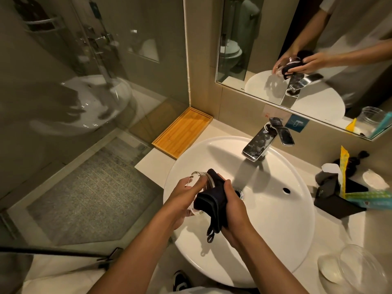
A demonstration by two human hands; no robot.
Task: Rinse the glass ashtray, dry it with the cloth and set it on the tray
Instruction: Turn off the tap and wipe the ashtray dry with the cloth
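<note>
Head view — clear glass ashtray [198, 177], dark cloth [213, 198] pressed inside

Both forearms extended forward, left hand [184, 197] and right hand [234, 211] curled closed, close together.

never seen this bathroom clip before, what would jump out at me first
The two hands over the white sink draw the eye: the left hand holds a glass ashtray while the right hand presses a dark cloth against it. Beyond them, an empty wooden tray lies on the counter left of the chrome faucet. The mirror above repeats the hands.
</note>
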